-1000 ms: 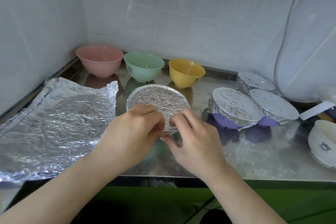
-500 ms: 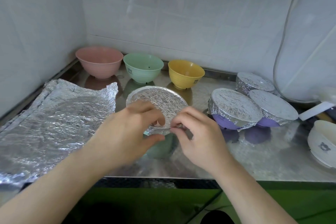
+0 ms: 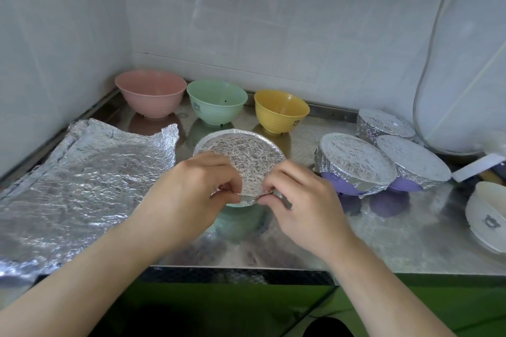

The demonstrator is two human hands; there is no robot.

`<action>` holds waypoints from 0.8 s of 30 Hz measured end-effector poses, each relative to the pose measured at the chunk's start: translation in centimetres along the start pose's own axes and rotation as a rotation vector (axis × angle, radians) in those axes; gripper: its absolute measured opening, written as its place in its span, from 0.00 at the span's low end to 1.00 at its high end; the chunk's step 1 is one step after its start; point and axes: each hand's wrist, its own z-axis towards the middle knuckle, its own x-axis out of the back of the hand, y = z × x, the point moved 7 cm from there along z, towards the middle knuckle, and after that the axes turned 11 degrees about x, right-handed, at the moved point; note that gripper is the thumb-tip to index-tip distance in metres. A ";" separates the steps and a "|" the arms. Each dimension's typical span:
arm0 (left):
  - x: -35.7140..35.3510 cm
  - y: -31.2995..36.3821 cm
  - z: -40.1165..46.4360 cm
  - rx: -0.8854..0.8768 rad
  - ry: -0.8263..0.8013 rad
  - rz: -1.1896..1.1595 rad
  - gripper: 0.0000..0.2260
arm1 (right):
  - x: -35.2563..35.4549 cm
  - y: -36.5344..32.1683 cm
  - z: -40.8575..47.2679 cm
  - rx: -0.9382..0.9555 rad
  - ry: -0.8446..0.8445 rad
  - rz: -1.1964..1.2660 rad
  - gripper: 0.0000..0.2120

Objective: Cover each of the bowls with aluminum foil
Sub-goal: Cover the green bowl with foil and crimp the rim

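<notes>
A green bowl (image 3: 238,220) stands in the middle of the steel counter with crinkled foil (image 3: 246,154) stretched over its top. My left hand (image 3: 191,191) and my right hand (image 3: 301,197) pinch the near edge of that foil at the rim, thumbs and fingertips close together. Along the back wall stand three uncovered bowls: pink (image 3: 150,93), green (image 3: 216,101) and yellow (image 3: 280,111). To the right, three bowls wear foil: a purple one (image 3: 353,161), another purple one (image 3: 413,161) and one behind (image 3: 383,123).
A large crumpled foil sheet (image 3: 76,180) lies on the left of the counter (image 3: 397,241). A white bowl (image 3: 487,216) sits at the right edge, with a white appliance and its cable (image 3: 427,63) behind. Tiled walls close off the left and back.
Both hands have drawn the foil's near edge down over the rim; more of the green bowl shows beneath them. The camera view shifted slightly.
</notes>
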 end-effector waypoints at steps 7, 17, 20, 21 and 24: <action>0.3 0.7 -0.6 -0.031 0.025 0.158 0.11 | -0.4 -0.8 0.6 -0.001 -0.023 0.033 0.10; -0.5 1.4 -0.8 -0.064 0.121 0.204 0.08 | 0.0 0.5 0.2 -0.068 -0.062 0.106 0.10; -0.4 0.7 -0.6 -0.035 0.101 0.140 0.09 | -0.2 0.1 0.3 -0.058 -0.050 0.089 0.10; -0.3 0.4 -0.5 -0.022 0.087 0.111 0.10 | -0.2 0.3 0.3 -0.068 -0.052 0.113 0.10; 0.2 -0.3 0.0 -0.001 0.042 0.038 0.10 | 0.1 1.0 -0.1 -0.091 -0.048 0.168 0.10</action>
